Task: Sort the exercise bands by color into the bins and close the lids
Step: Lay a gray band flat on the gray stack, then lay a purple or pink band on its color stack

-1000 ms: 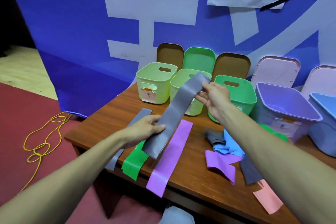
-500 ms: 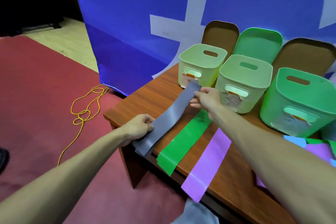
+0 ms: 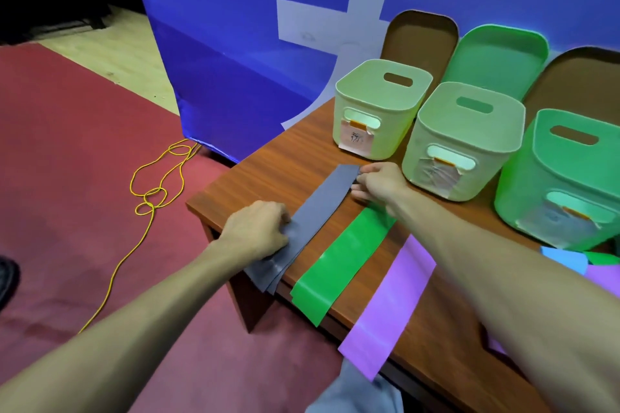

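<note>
A grey band (image 3: 318, 208) lies stretched flat on the left part of the wooden table (image 3: 268, 164), on top of another grey band whose edges show at the near end. My left hand (image 3: 258, 228) grips its near end at the table's edge. My right hand (image 3: 379, 181) pinches its far end. A green band (image 3: 345, 255) and a purple band (image 3: 392, 308) lie parallel to its right, both overhanging the front edge. Three open bins stand behind: two pale green ones (image 3: 379, 111) (image 3: 463, 141) and a bright green one (image 3: 563, 178).
Brown lids (image 3: 419, 37) and a green lid (image 3: 496, 57) lean on the blue backdrop behind the bins. A blue band (image 3: 567, 258) peeks out at the right. A yellow cord (image 3: 157, 184) lies on the red carpet to the left.
Both hands have lowered the grey band from mid-air onto the table's left side, over the other grey band. The view has swung left and closer.
</note>
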Demonstrator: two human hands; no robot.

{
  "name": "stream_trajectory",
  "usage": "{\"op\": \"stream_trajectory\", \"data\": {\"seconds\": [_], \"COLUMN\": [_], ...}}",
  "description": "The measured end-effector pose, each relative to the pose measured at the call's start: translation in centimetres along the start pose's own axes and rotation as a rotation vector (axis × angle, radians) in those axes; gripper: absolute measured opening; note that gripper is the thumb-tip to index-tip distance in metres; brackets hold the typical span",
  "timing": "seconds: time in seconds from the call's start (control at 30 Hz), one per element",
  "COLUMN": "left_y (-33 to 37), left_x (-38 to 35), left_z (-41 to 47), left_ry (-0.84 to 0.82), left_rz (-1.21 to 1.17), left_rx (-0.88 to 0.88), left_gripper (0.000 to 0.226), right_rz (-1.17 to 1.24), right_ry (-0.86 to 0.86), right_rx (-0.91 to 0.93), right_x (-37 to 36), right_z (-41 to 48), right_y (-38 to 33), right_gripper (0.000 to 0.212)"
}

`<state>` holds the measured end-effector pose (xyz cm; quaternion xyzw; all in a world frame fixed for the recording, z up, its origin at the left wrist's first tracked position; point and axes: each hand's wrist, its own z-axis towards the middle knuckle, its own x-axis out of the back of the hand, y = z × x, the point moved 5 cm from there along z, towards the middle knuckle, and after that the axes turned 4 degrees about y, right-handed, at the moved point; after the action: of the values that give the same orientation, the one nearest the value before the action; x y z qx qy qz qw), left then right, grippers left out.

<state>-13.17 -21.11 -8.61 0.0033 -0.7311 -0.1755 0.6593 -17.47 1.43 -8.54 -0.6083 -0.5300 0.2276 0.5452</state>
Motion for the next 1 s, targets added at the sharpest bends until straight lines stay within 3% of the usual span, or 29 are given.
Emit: {"op": "stream_trajectory", "data": {"seconds": [0.2,0.43,0.7,0.87,1.0], "left_y": [3.0,11.5,21.0,25.5,26.6], "left_x": [0.9,-0.1,-4.2,-6.8,-7.2], "left_z": [-0.1,-1.6,-4.3,-7.0,-7.2], "left_ry": [0.069,0.075,-0.127,-0.282,-0.255], "left_rz": [0.154,-0.174,-0.387,-0.338,-0.342], "left_rx": [-0.178,-0.385,-0.555,-0.668,-0.598], "left_gripper": [0.039,0.026,0.024,0.034,0.026], "right_rz": [-0.220,-0.771,-1.043,-1.110,-1.146], "right_ry": [-0.031,-0.102,-0.129,-0.291,-0.264], "right_rx": [0.155,0.487,0.413,0.288,0.263], "right_x": [3.0,8.8,18.2,20.3,21.3], "right_z": [-2.1,-7.2,-11.3,-14.1,-15.1], "right_y": [-1.2,-1.9,3.0,7.2,9.5], "right_gripper": [0.019,0.021,0.017,0.025,0.026]}}
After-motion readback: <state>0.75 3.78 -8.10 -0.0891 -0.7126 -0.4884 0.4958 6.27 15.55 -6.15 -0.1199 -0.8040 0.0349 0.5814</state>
